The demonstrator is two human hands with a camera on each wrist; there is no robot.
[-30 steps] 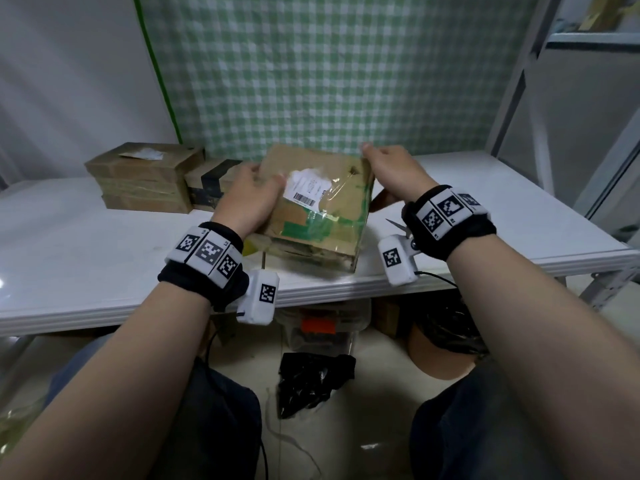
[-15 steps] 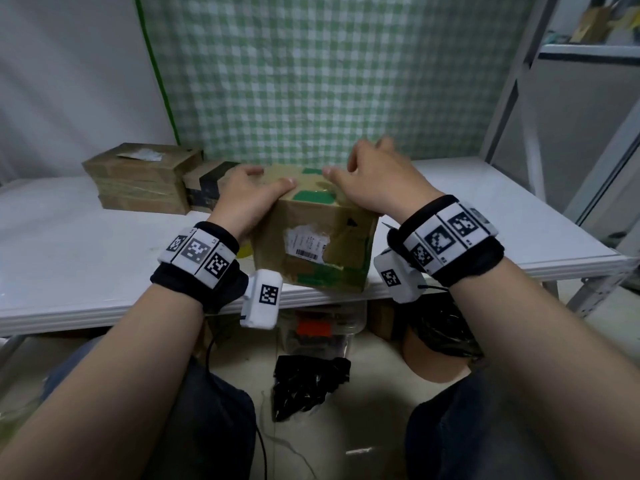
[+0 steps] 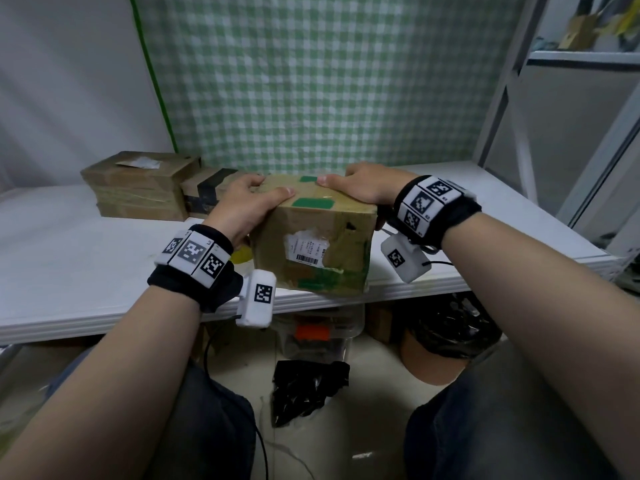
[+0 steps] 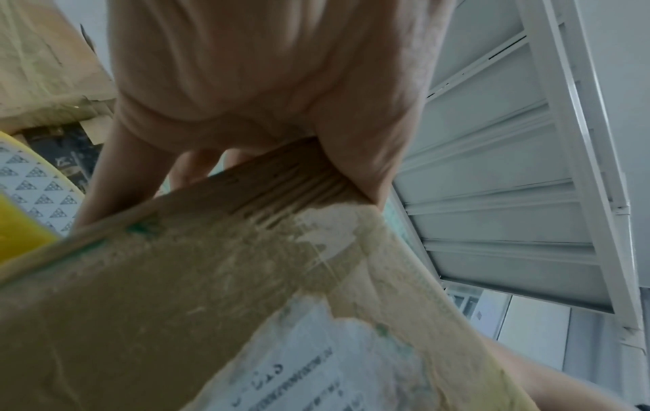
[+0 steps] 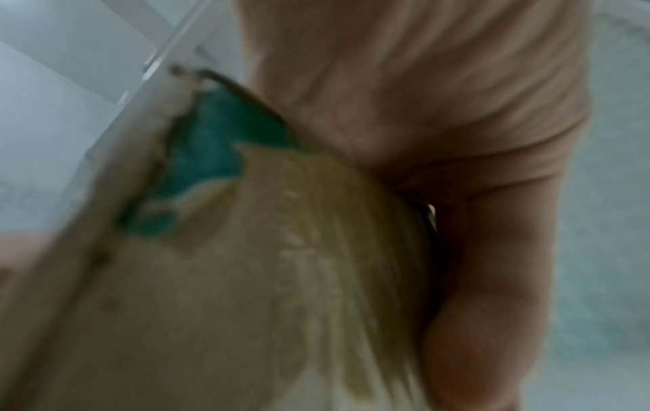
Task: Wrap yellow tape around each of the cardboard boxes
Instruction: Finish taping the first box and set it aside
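Fingers: we curl the left hand (image 3: 242,206) and right hand (image 3: 363,185) over the top corners of the cardboard box (image 3: 311,251), gripping it.
Box place: at the table's (image 3: 69,254) front edge, label side toward us.
Progress: yellowish tape already shows on it; two boxes (image 3: 138,185) wait at the back left.
Change: the box, tilted a second ago, now stands square.
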